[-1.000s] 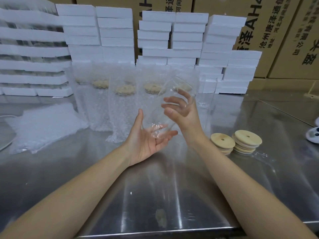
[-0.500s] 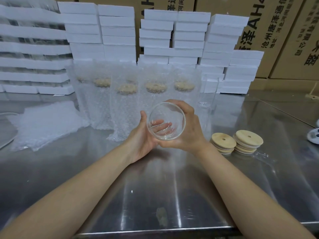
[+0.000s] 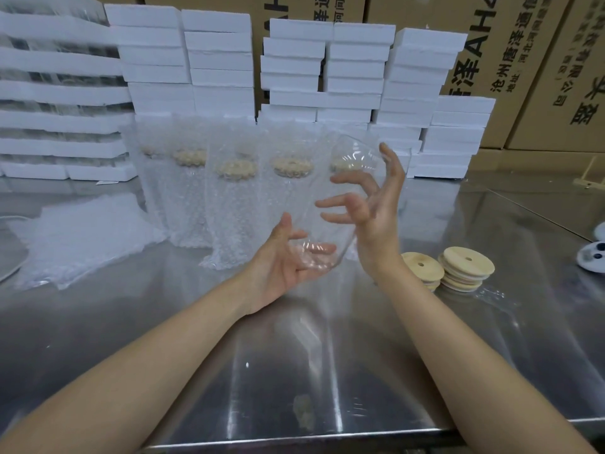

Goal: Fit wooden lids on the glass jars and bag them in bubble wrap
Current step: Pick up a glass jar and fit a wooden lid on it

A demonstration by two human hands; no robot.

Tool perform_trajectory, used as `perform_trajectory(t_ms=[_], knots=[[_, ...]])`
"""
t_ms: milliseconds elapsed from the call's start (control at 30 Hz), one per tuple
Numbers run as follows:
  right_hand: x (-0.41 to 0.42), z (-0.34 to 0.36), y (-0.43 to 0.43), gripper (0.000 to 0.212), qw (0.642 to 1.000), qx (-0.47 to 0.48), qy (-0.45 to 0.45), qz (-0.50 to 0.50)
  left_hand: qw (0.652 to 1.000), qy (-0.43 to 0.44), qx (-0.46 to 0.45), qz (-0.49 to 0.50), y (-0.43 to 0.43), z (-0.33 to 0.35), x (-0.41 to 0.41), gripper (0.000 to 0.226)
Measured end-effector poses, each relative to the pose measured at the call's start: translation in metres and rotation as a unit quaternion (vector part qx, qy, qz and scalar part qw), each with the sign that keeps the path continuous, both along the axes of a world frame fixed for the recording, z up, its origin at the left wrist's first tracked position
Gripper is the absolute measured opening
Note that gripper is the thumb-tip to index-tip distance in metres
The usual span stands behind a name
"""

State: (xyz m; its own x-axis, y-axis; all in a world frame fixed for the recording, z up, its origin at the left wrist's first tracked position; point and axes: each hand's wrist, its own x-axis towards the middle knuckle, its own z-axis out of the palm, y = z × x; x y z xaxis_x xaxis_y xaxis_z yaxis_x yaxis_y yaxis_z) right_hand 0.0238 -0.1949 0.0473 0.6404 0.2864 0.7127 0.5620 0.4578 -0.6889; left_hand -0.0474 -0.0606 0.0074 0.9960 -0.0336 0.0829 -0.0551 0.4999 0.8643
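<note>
White foam blocks (image 3: 154,60) stacked at far left and along the back. Flat bubble bags (image 3: 82,237) lie in a heap on the left of the steel table (image 3: 294,355). Next to them stands a row of wrapped jars (image 3: 235,198), upright, lids visible through the wrap. Centre: left hand (image 3: 281,270) palm up, fingers relaxed and spread, cupping the base of the bare jar (image 3: 353,155), which is off the table and between both hands. Its fingertips show through the glass. Jar has no lid yet. Long axis tilted: base low and left in the left palm, mouth high, leaning right and away. Right hand (image 3: 373,208) is at the jar's right flank, thumb up near the rim, fingers curled claw-wise and spread around the upper wall. The grip looks light, and glare hides the contact at each fingertip. Further right, two short stacks of lids (image 3: 466,263) sit on the table, well apart from the jar, below and to the right of the right wrist. Judgement: lid fitting is the step in hand. Right hand is the nearer one to the lids. If it goes for one, the open left palm alone carries a leaning jar, so slip risk. The mouth faces the lid side, which suits a lid brought in from the right
</note>
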Motion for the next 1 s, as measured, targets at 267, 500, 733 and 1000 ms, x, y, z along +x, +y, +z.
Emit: perform_trajectory(t_ms=[267,500,733,1000], knots=[[0.016,0.002,-0.009,0.088,0.917,-0.229,0.195,0.261,0.956,0.0,0.086,-0.279,0.002,-0.001,-0.014,0.111],[0.026,-0.001,-0.019,0.057,0.877,-0.284,0.302,0.242,0.949,0.08,0.004,-0.304,0.004,0.005,-0.017,0.109],[0.029,-0.002,-0.025,0.063,0.858,-0.372,0.285,0.212,0.938,0.062,-0.035,-0.339,0.004,0.005,-0.018,0.101],[0.038,0.009,-0.026,0.088,0.965,-0.176,0.141,0.132,0.982,-0.041,0.181,0.03,-0.009,0.001,-0.001,0.075]])
